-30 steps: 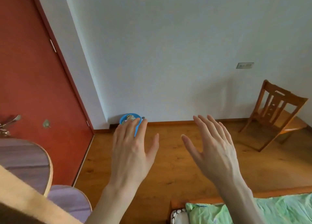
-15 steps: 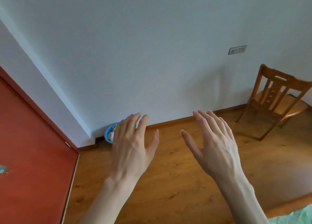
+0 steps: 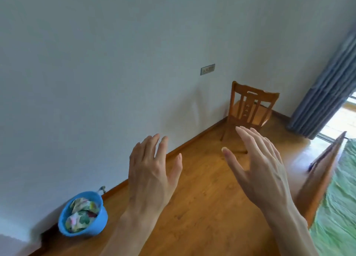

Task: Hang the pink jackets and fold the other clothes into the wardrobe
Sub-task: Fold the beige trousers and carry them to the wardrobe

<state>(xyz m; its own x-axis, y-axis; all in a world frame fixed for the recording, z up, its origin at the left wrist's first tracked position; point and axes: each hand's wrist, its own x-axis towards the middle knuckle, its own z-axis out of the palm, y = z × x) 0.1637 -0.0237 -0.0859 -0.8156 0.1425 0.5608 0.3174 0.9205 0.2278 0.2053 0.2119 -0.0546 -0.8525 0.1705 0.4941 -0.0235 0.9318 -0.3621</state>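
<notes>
Currently empty: left hand (image 3: 152, 178) and right hand (image 3: 264, 171), both raised at chest height, backs to the camera, fingers straight and slightly spread, gripping nothing and touching nothing.

No pink jacket and no wardrobe in view; position of either cannot be told from this view. Only cloth in sight: patterned fabric (image 3: 81, 214) bundled in a blue basin (image 3: 96, 225), on the floor (image 3: 202, 188) against the wall (image 3: 115, 63), below and to the left of the left hand, well apart from it. Whether this fabric counts among the clothes to fold: undetermined.

Key relation: basin on the left-hand side, nearer the left hand than the right; no clear long axis to the crumpled bundle. Bed (image 3: 339, 207) with green cover just beside the right forearm, to its right; wooden bed frame (image 3: 319, 178) between forearm and cover. Chair (image 3: 248, 109) beyond the right fingertips, in the corner; curtain (image 3: 325, 93) farther right.

Judged stage: very early, nothing hung or folded. Likely need: locate the clothes first, then reach with the nearer hand.
</notes>
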